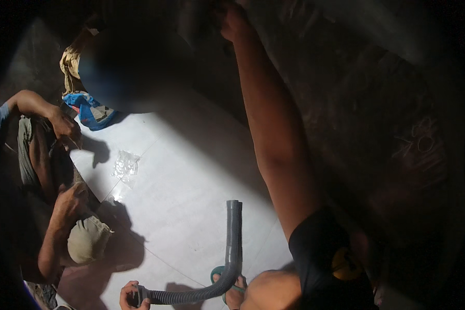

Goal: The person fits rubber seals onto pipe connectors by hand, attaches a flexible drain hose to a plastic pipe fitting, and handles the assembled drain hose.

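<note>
My left hand (130, 296) grips the fitting at one end of a grey ribbed flexible hose (191, 296), near the lower edge. From there the hose runs right, then bends away from me. Its far end points up over the pale floor. My right arm, in a black sleeve, reaches far forward. At its end my right hand (233, 23) is in deep shadow at the top edge. Its fingers, and whatever they may touch, are too dark to make out.
Another person sits at the left, with one hand (65, 127) over the floor. A clear plastic packet (126, 164) lies on the pale tiles (186, 170). Behind it is a blue and tan bag (90, 111). A foot in a green sandal (218, 272) is beside the hose.
</note>
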Demonstrator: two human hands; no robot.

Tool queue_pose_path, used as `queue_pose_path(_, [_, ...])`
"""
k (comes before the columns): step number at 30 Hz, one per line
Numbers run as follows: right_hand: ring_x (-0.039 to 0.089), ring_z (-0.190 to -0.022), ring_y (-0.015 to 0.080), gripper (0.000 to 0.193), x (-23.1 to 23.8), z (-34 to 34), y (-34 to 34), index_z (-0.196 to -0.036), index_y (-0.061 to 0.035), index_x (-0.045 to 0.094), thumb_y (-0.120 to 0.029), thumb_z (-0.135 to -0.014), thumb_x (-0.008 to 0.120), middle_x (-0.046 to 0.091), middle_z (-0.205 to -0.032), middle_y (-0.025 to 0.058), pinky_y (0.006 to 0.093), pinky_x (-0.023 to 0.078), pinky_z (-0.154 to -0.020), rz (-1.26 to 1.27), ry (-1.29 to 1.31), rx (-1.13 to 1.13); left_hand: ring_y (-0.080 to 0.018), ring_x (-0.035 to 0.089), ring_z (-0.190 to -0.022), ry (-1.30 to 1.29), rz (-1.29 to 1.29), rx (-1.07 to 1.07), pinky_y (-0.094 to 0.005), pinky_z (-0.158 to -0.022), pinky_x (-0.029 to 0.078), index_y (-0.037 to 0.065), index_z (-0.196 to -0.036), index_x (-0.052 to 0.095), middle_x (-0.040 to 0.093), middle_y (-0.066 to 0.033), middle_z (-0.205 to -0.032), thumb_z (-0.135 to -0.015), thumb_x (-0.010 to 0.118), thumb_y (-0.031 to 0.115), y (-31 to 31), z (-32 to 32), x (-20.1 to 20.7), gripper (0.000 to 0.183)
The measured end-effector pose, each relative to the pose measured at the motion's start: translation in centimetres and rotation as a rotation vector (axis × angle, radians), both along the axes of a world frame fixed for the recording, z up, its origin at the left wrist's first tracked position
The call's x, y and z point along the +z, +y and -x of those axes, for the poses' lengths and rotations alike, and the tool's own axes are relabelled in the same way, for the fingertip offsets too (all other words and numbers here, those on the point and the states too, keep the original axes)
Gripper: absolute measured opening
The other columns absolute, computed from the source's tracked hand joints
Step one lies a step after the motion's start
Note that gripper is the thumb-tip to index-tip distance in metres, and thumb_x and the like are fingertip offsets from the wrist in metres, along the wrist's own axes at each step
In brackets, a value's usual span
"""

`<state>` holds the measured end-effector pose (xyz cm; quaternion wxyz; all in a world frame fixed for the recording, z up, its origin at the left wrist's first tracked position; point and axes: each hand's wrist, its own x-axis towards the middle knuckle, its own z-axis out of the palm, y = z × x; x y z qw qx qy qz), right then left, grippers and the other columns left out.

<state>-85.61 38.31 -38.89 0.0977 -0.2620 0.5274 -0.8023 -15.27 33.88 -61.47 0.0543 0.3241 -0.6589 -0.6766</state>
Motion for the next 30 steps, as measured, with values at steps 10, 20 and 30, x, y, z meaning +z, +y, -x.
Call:
queue_pose_path(10, [0.050,-0.062,0.0205,0.019,-0.2,8.3,-1.0,-0.108,-0.0003,0.060,-0.014,-0.099,0.050,0.057,-0.081,0.0075,0.0351,0.043,-0.055,0.220,-0.141,0.184,-0.0286,0.047,-0.126,0.014,-0.037,0.032,-0.0425,-0.108,0.035,0.001,-0.126,0.050,0.051,-0.0183,-0.134,-0.083,0.070,0.005,0.2,-0.6,-0.8,0.047])
queue_pose_path(20, [0.053,-0.063,0.0228,0.015,0.6,4.6,-1.0,-0.105,-0.0004,0.060,-0.012,-0.096,0.055,0.058,-0.080,0.0087,0.0358,0.044,-0.054,0.008,-0.155,0.078,-0.0279,0.048,-0.124,-0.002,0.034,0.022,-0.0415,-0.107,0.037,0.002,-0.124,0.050,0.050,-0.0177,-0.134,-0.083,0.069,0.003,0.3,-1.0,-0.1,0.046])
queue_pose_path(30, [0.062,-0.100,0.0255,0.041,4.7,15.6,7.9,-0.123,0.0009,0.053,-0.013,-0.087,0.066,0.062,-0.115,0.0128,0.0401,0.051,-0.082,-0.050,0.347,0.611,-0.0202,0.051,-0.111,0.019,-0.108,-0.318,-0.0358,-0.096,0.043,0.004,-0.112,0.048,0.052,-0.0137,-0.120,-0.075,0.074,0.004,-0.7,5.4,-0.5,0.045])
